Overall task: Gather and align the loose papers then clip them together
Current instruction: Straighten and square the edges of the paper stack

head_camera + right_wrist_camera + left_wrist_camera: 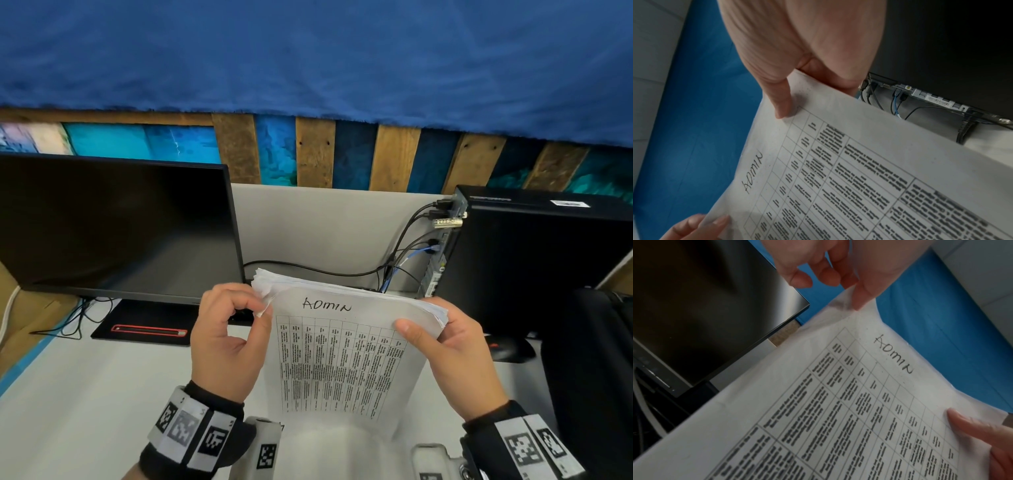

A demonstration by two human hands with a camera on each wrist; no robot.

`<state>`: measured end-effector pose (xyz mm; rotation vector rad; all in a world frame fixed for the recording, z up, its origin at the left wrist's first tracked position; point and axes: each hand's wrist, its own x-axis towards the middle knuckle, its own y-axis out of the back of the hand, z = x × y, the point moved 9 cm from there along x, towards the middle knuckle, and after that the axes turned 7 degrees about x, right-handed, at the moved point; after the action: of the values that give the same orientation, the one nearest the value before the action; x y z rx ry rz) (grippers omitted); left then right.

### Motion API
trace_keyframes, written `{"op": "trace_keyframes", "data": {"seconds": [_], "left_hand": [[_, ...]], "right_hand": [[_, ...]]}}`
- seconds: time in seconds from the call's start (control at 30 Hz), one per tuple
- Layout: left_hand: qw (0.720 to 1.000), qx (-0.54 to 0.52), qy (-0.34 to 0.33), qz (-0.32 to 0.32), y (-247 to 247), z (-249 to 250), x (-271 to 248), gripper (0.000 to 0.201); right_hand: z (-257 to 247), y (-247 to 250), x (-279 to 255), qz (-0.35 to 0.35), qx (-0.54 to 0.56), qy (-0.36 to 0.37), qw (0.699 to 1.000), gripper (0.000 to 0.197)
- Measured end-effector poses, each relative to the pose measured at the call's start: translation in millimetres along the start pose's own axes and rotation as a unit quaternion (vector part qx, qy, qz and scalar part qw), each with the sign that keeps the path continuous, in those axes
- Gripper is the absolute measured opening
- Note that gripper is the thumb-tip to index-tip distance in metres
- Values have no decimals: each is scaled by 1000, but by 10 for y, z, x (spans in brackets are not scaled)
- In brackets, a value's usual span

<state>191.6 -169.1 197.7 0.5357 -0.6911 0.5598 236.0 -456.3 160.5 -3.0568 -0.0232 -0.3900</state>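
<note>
Paper stack (pixel 342 342) held upright above desk (pixel 85 394), between both hands. Left hand (pixel 226 342) pinching ruffled top-left corner; right hand (pixel 455 356) curled round right edge, thumb on front. Probably light, floppy, sheets slippery; best gripped at side edges. Clip not visible.

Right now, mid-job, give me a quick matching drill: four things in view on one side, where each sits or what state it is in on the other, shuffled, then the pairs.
Things:
1. paper stack
2. monitor
3. desktop computer
4. computer mouse

Places or states:
A. stands far right, cables plugged into its rear
B. held off the desk by the left hand and right hand
C. far left, screen dark
D. on the desk behind the right hand

Pairs: 1-B, 2-C, 3-A, 4-D
</note>
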Motion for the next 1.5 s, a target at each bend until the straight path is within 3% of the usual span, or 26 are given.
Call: {"op": "trace_keyframes", "data": {"seconds": [0.2,0.43,0.63,0.77,0.87,1.0,1.1,1.23,1.5], "left_hand": [[1000,11,-12,-8,-10,68,31,10],[999,31,17,-37,-51,-13,42,17],[998,23,62,-18,34,-147,71,17],[986,-89,139,-29,10,-222,79,22],[979,-103,174,-35,-8,-242,117,18],[976,-124,154,-89,-79,-225,177,27],[983,-61,129,-120,-121,-198,200,30],[990,10,96,-104,-136,-117,267,25],[986,-29,129,-99,-166,-160,265,24]], "right_hand": [[22,-3,7,-5,1,-2,1000,14],[18,-7,4,-10,-10,0,1000,25],[5,3,11,-6,0,6,1000,17],[15,9,13,-8,-6,4,1000,13],[32,11,19,-10,-14,3,1000,13],[34,14,10,-12,-15,1,1000,14],[27,4,10,-11,-7,-2,1000,14],[6,-9,2,-11,-16,0,1000,19],[25,18,4,-11,-19,-3,1000,12]]}}
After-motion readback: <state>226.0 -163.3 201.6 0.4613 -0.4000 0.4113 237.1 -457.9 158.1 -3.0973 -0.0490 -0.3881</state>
